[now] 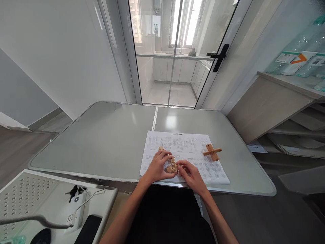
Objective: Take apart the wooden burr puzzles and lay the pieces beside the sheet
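Note:
Between my two hands are light wooden puzzle pieces (172, 168), notched and partly fitted against one another. My left hand (160, 166) curls round them from the left, thumb below and fingers above. From the right, my right hand (189, 173) pinches their near end with its thumb and fingertips. Part of the pieces is hidden by the fingers. Another small wooden piece (161, 148) shows just beyond my left hand. Under both hands lies a white instruction sheet (177, 142) printed with rows of small diagrams. On its right side rests a cross of darker wooden pieces (212, 152).
The grey-green table (109, 135) extends left and right of the sheet. At lower left, a white cart (101, 200) holds a black phone (88, 228), a power strip (76, 208) and keys (74, 192). Plastic bottles (291, 61) stand on a shelf at right. A glass door (165, 78) is beyond.

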Tool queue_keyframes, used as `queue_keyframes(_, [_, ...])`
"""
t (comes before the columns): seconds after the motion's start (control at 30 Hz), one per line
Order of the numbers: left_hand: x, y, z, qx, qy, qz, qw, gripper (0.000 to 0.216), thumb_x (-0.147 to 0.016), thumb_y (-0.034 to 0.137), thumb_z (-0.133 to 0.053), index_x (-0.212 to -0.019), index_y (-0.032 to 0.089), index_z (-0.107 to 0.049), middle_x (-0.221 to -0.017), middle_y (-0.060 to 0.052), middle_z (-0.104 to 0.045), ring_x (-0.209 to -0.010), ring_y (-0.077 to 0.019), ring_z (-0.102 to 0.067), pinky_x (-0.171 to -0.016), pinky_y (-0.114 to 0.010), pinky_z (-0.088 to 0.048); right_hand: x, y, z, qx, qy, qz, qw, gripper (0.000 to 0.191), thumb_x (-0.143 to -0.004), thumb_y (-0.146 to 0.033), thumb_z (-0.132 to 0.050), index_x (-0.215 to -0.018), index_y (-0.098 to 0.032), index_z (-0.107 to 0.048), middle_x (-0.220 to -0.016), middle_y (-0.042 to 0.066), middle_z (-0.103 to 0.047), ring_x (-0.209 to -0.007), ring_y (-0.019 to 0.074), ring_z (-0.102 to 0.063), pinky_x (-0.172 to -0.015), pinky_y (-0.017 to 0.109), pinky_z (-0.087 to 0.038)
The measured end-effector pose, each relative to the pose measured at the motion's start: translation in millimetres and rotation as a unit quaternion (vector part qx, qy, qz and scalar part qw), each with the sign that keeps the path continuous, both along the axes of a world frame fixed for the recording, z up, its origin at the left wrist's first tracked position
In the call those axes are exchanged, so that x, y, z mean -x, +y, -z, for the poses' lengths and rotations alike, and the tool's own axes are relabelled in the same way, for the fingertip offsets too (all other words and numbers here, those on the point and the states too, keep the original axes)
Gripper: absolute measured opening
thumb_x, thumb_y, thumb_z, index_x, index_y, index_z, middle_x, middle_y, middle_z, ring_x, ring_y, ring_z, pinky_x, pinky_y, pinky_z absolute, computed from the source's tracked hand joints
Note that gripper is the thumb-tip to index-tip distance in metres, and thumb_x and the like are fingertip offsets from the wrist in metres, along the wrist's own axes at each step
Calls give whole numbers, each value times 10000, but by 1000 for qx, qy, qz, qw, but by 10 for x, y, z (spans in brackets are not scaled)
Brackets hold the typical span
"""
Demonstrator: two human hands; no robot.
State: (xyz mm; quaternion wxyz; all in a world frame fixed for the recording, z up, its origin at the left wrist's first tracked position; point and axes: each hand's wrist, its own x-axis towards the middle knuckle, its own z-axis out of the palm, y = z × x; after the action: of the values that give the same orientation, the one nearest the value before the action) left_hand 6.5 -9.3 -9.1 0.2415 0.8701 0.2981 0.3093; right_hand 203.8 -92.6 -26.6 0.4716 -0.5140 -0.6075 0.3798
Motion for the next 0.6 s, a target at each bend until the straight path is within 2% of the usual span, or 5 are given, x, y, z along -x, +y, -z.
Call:
queue_keyframes(0.13, [0, -5, -12, 8, 3, 0, 1000, 466, -721, 339, -848, -1135, 272, -645, -1261, -75, -646, -1226, -311, -564, -1088, -505, -494, 5, -10, -14, -14, -8, -1, 1000, 262, -1061, -423, -522, -1162, -242, -682, -1067, 68, -697, -802, 195, -651, -682, 311, -527])
queue_keyframes(0.43, [-1, 0, -1, 7, 11, -4, 1000, 436, -712, 362, -865, -1091, 277, -667, -1284, -73, -647, -1249, -320, -562, -1094, -517, -495, 12, -19, -28, 1, -6, -1, 1000, 332, -1052, -521, -497, -1149, -265, -684, -1062, 76, -668, -813, 214, -630, -663, 321, -534])
queue_keyframes(0.6, [-6, -2, 3, 3, 18, -5, 1000, 403, -720, 366, -850, -1065, 266, -669, -1291, -74, -638, -1265, -311, -550, -1111, -504, -490, 3, -36, -17, -17, 7, -10, 1000, 291, -1070, -468, -487, -1170, -272, -678, -1109, 76, -652, -825, 203, -625, -678, 320, -532])
